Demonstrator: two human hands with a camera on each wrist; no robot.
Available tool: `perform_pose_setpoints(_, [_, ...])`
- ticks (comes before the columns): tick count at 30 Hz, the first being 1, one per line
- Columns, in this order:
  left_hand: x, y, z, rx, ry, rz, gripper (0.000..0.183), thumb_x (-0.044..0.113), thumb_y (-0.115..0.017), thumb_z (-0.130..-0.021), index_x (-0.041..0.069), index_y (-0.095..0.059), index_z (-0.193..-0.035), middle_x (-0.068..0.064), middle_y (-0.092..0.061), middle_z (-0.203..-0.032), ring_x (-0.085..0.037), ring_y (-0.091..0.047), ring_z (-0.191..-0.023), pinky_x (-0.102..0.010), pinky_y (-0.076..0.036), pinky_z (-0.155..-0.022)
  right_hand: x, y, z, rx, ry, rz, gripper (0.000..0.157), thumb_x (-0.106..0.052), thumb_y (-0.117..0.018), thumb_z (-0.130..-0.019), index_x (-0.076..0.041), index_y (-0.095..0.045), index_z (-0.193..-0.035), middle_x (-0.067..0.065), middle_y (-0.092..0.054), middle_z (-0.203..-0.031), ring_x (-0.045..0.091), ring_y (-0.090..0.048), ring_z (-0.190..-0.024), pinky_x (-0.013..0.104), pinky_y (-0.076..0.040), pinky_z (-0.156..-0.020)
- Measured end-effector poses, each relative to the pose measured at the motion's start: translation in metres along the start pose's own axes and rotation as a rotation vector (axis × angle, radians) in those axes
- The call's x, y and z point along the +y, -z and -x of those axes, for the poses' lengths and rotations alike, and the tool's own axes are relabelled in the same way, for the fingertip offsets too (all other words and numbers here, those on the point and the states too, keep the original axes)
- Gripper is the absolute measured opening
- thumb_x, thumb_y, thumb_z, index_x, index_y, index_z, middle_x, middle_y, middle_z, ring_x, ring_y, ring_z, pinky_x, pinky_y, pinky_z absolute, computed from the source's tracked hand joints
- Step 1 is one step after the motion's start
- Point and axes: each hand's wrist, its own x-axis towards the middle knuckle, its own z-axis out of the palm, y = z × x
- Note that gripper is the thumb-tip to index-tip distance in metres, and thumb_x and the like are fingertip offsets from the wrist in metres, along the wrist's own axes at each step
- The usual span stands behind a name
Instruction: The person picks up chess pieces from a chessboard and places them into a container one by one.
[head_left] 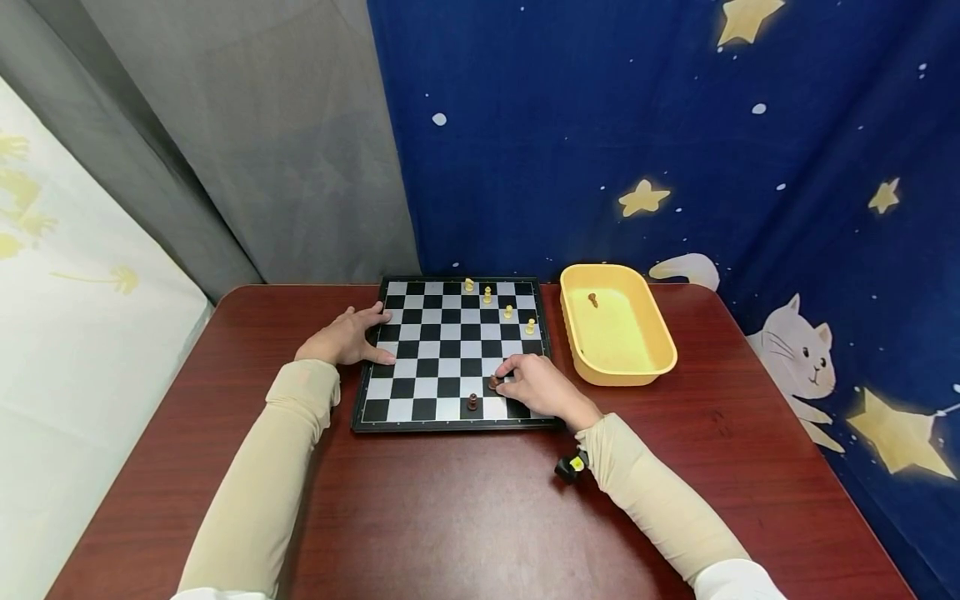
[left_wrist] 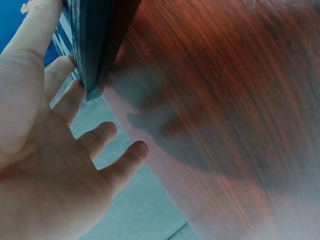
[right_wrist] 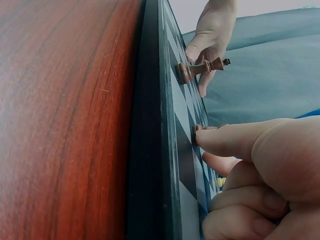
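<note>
Brown and small, one chess piece (head_left: 492, 383) is sitting toward four o'clock on the chessboard (head_left: 427, 367); I'm watching the right hand (head_left: 543, 386) pinching it, presumably for fine control. At nine o'clock the left hand (head_left: 342, 337) is resting against the chessboard, fingers spread, probably for steadying.

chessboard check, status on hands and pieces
Right hand pinching dark piece at chessboard. Left hand touching its left edge, fingers spread. Dark king standing nearby, nothing seen blocking.
</note>
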Motion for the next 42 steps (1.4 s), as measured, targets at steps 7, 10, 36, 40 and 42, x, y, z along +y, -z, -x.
perform_pose_setpoints(7, [-0.0011,0.0004,0.0007,-0.001,-0.007,0.0,0.097,0.05,-0.08,-0.084,0.015,-0.033,-0.161,-0.011,-0.014,-0.173,-0.051,-0.005,-0.157,-0.067,-0.019,-0.124,-0.0003,-0.0014,0.0005,-0.01,0.016,-0.002,0.018,-0.019,-0.075,-0.09,-0.012,-0.074,-0.107,-0.006,-0.053,-0.058,0.007,-0.047,-0.052,0.023,-0.039,-0.052])
perform_pose_setpoints(10, [-0.0011,0.0007,0.0012,-0.006,-0.007,0.006,0.097,0.049,-0.08,-0.085,0.016,-0.032,-0.162,-0.01,-0.013,-0.173,-0.051,-0.004,-0.157,-0.068,-0.018,-0.124,-0.0007,-0.0022,0.0003,-0.009,0.029,0.014,0.017,-0.019,-0.074,-0.09,-0.013,-0.074,-0.106,-0.006,-0.053,-0.058,0.006,-0.046,-0.051,0.023,-0.038,-0.052])
perform_pose_setpoints(36, [0.0001,-0.0004,0.0023,0.01,-0.015,0.005,0.094,0.047,-0.08,-0.086,0.015,-0.033,-0.161,-0.012,-0.015,-0.173,-0.051,-0.005,-0.157,-0.067,-0.019,-0.124,-0.0016,-0.0031,0.0022,0.009,0.091,0.041,0.009,-0.018,-0.073,-0.093,-0.015,-0.074,-0.101,-0.006,-0.055,-0.059,0.005,-0.045,-0.05,0.021,-0.039,-0.053])
perform_pose_setpoints(40, [0.0008,0.0006,0.0034,0.013,-0.016,0.008,0.095,0.048,-0.08,-0.085,0.015,-0.034,-0.161,-0.012,-0.015,-0.173,-0.051,-0.006,-0.157,-0.067,-0.019,-0.124,-0.0015,-0.0023,0.0033,0.015,0.098,0.044,0.01,-0.019,-0.073,-0.093,-0.015,-0.074,-0.102,-0.005,-0.056,-0.06,0.005,-0.046,-0.052,0.021,-0.039,-0.054])
perform_pose_setpoints(42, [0.0009,0.0007,0.0034,0.013,-0.018,0.008,0.095,0.049,-0.08,-0.085,0.014,-0.034,-0.161,-0.013,-0.016,-0.172,-0.052,-0.006,-0.156,-0.068,-0.019,-0.124,-0.0012,-0.0014,0.0038,0.015,0.095,0.042,0.01,-0.02,-0.073,-0.093,-0.015,-0.074,-0.102,-0.005,-0.056,-0.06,0.005,-0.047,-0.052,0.021,-0.04,-0.054])
